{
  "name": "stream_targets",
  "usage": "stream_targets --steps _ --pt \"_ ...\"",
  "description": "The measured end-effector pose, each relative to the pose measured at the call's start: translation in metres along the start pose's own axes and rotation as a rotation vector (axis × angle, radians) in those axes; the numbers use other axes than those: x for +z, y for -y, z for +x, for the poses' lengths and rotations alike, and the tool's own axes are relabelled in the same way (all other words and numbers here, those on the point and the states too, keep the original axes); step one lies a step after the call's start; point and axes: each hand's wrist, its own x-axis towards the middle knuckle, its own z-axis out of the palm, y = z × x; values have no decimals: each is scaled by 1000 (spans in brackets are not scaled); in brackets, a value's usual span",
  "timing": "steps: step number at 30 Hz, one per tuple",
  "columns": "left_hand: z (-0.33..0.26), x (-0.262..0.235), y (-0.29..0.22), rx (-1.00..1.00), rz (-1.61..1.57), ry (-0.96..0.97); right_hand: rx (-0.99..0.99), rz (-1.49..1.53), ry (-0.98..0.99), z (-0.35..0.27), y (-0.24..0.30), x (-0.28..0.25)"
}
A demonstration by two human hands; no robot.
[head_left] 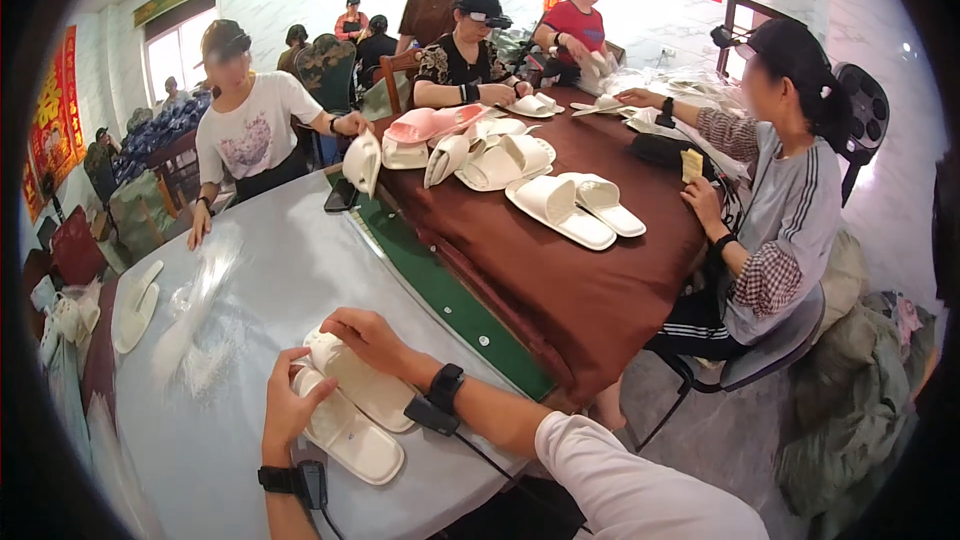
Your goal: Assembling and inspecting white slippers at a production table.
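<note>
A pair of white slippers lies side by side on the grey-covered table just in front of me, soles down and heels toward me. My left hand is closed around the strap end of the left slipper, thumb on top and fingers at its outer side. Bent over the toe end of the right slipper is my right hand, its fingers curled against the strap. That hand and wrist cover part of the right slipper. Each of my wrists wears a black band with a small device and a cable.
Clear plastic wrappers and another white slipper pair lie to the left. A phone rests near the green strip. Beyond, a brown-covered table bears several white slippers and a pink pair. Several people work around it.
</note>
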Motion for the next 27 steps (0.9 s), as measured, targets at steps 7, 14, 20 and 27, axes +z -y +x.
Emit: stream_targets --steps 7,14,20,27 --pt "2 -2 12 60 110 -208 -145 -15 -49 4 6 -4" --pt "13 3 24 144 382 -501 -227 -47 29 5 6 -12" --pt "14 17 -10 597 480 -312 -260 -42 284 1 13 -13" --pt "16 24 0 413 248 -437 -315 36 175 8 -1 -10"
